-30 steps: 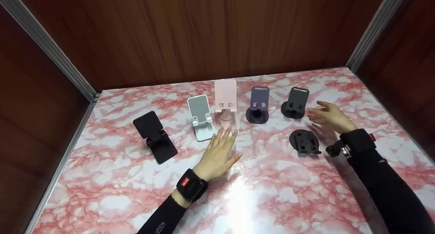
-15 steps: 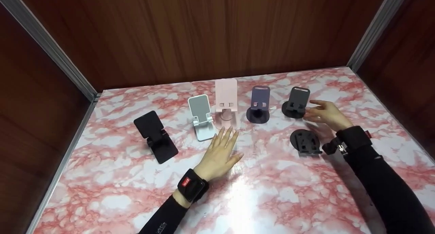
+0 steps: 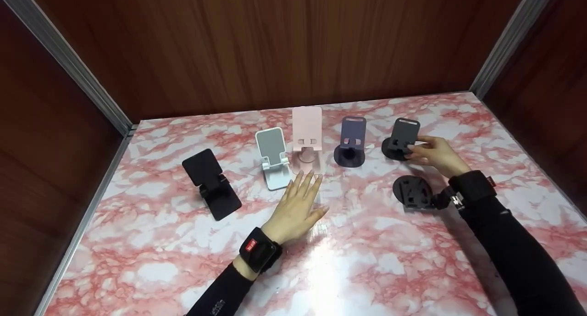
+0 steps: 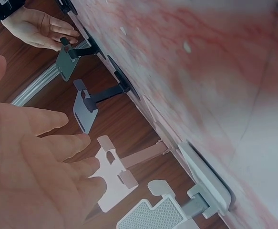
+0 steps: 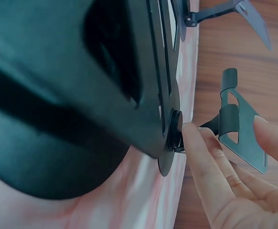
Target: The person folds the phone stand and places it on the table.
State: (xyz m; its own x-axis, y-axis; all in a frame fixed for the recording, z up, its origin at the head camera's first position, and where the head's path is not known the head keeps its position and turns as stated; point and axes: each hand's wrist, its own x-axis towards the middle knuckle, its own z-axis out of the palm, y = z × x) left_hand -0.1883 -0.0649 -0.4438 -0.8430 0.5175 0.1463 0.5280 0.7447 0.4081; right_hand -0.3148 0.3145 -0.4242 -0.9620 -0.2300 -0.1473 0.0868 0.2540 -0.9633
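My right hand [image 3: 435, 156] reaches to the right edge of an upright dark grey phone stand [image 3: 405, 133]. In the right wrist view the fingers [image 5: 203, 164] extend beside its stem and base, and the thumb [image 5: 272, 140] overlaps the edge of its plate [image 5: 247, 131]. The fingers look fairly straight. My left hand [image 3: 296, 213] is spread palm down, with nothing held. Its fingertips lie just in front of the pink phone stand [image 3: 306, 125] and near the white one [image 3: 270, 144]. A folded black phone stand [image 3: 408, 187] lies below my right hand.
A purple phone stand [image 3: 353, 129] stands between the pink and dark grey ones. At the left is a black phone stand [image 3: 202, 167], turned at an angle. The marbled red and white table [image 3: 151, 242] ends at wooden panels [image 3: 275, 45] at the back and sides.
My right hand has moved left from beside the dark grey phone stand until its fingertips overlap the stand's edge. My left hand has stayed in place, and the stands have not visibly moved.
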